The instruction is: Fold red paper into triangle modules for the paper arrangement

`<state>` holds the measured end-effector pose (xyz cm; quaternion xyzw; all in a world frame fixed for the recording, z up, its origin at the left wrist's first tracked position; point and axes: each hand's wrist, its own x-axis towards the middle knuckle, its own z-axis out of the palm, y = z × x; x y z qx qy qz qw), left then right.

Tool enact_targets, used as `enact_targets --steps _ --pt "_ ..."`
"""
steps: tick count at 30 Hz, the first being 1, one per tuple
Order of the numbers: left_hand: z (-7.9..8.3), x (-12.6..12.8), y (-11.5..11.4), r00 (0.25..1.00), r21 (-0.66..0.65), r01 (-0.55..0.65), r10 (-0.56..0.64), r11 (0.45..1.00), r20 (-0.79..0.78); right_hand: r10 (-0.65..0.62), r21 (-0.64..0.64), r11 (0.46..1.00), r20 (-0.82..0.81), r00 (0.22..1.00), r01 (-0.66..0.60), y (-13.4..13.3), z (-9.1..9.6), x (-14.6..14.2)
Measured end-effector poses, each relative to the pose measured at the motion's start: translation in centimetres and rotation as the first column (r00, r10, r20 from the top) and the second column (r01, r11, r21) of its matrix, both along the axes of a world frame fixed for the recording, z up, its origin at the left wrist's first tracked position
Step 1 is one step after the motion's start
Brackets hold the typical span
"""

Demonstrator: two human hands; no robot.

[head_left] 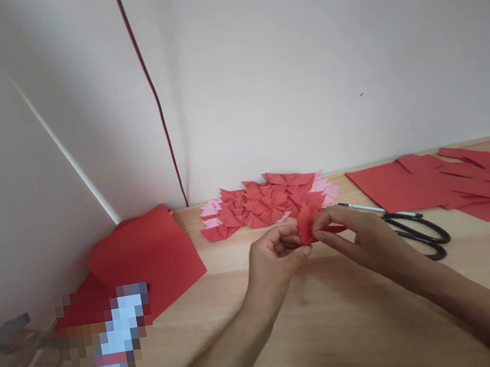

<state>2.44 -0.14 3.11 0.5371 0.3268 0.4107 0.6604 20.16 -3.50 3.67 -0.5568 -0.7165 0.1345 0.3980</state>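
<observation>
Bare forearms [227, 350] nearest camera, entering from 8 and 4 o'clock, clock centred on the red paper piece [305, 226] between both hands. Left hand [276, 250]: fingers curled, thumb extended, gripping its lower left. Right hand [349, 226]: thumb and index pinched on its right side. One flap stands up; a tip points to 3 o'clock. Folded red and pink pieces [266, 202] heaped at 11, by the wall. Red sheets [149, 254] at 9, pixelated object [114, 340] at 8. Black loop handles [439, 233], slim pen-like tool [370, 209], more red paper [394, 187] around 3.
</observation>
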Motion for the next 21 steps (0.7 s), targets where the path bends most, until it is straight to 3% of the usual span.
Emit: enact_targets --steps 8,17,21 --pt "-0.28 0.7 -0.44 0.99 0.013 -0.14 0.14 0.99 -0.023 0.012 -0.038 0.999 -0.038 0.999 -0.013 -0.21 -0.31 -0.41" --pt "0.12 0.55 -0.68 0.986 -0.047 -0.162 0.16 0.986 -0.038 -0.047 -0.151 0.988 -0.178 0.983 0.02 0.02 -0.25 -0.15" --pt "0.2 0.53 -0.65 0.987 -0.055 -0.159 0.158 0.986 -0.029 0.016 -0.214 0.975 -0.225 0.974 -0.065 0.45 -0.24 0.32"
